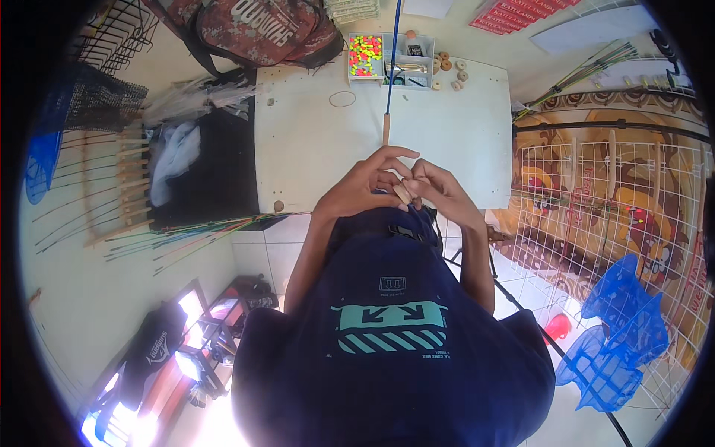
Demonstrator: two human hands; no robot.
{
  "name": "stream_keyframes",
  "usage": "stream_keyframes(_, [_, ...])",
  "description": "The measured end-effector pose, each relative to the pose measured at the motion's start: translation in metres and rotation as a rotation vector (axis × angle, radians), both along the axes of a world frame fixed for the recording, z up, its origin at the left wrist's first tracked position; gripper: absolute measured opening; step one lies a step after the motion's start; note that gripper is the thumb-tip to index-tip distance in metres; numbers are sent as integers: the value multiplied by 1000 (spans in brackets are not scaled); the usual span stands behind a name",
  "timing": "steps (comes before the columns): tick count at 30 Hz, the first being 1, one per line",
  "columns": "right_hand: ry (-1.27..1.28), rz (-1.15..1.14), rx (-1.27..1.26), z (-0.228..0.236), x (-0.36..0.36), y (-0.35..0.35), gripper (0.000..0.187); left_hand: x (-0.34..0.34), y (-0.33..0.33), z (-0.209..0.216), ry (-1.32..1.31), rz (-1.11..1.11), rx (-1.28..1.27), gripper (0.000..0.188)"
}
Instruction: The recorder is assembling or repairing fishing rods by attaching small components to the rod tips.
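Steadiness helps: the left hand point(363, 185) pinches a small pale piece point(402, 194) while the right hand point(445, 194) curls close, its grip unclear, so light, even pressure suits.

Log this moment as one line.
Left hand: gripping small tan piece; right hand: gripping same piece; blue rod: over white table

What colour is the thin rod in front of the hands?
Blue; the thin rod shows best in the head view.

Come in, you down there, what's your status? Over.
Left grip and right grip: both closed on small tan piece. Blue rod just beyond left grip, contact unclear. Nothing visibly blocking.
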State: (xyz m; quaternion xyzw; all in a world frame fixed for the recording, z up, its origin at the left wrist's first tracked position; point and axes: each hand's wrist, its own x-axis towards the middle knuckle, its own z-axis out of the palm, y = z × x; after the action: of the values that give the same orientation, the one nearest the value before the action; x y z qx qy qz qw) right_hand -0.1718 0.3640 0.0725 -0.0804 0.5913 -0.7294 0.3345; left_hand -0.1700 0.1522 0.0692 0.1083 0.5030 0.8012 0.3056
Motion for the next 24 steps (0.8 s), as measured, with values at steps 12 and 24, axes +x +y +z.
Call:
stream_keyframes(12, [304, -287, 256, 6, -5, -14, 22, 19, 10, -1, 6, 292, 84, 48])
stream_keyframes(24, [216, -430, 6, 21, 0, -22, 21, 23, 5, -34, -56, 358, 80, 17])
